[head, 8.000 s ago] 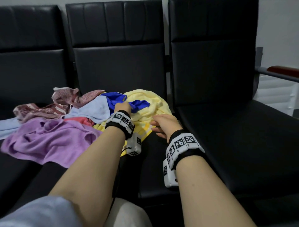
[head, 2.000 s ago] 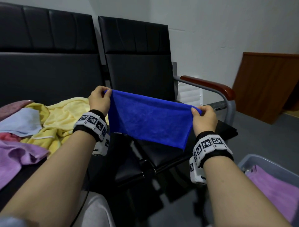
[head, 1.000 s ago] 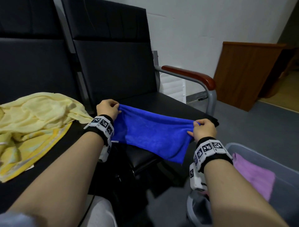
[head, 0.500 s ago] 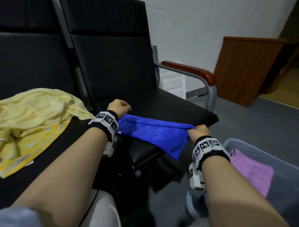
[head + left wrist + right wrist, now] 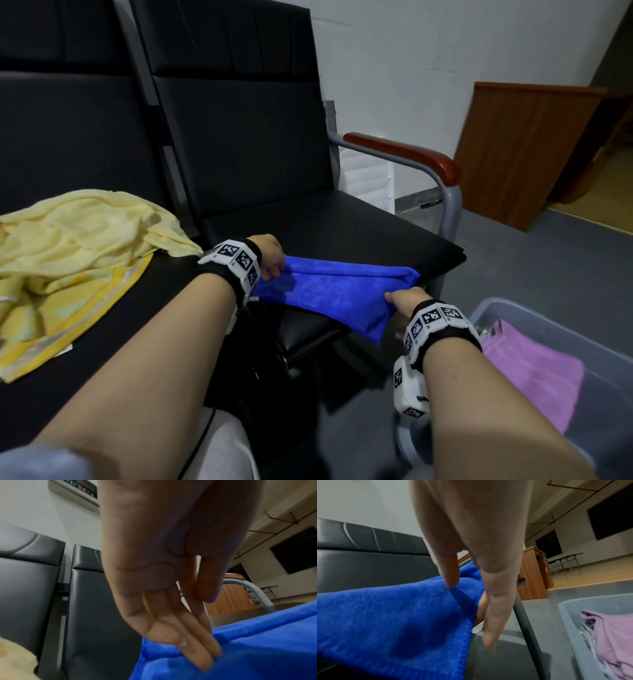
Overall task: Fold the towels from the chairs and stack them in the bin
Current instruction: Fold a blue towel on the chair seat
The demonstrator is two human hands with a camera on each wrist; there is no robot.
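Left grip (image 5: 270,255) fingers straight on blue towel (image 5: 329,291), right grip (image 5: 406,301) pinching its folded corner

Blue towel (image 5: 329,294) sits mid-frame in the head view, folded over on itself and laid across the front edge of the black chair seat (image 5: 342,233), its lower right corner hanging off the front. Fleecy texture with a stitched hem. Yellow towel (image 5: 78,246) is a crumpled heap at the left edge, on the next seat over. Grey bin (image 5: 534,311) is lower right on the floor, a folded purple towel (image 5: 534,370) lying inside it.
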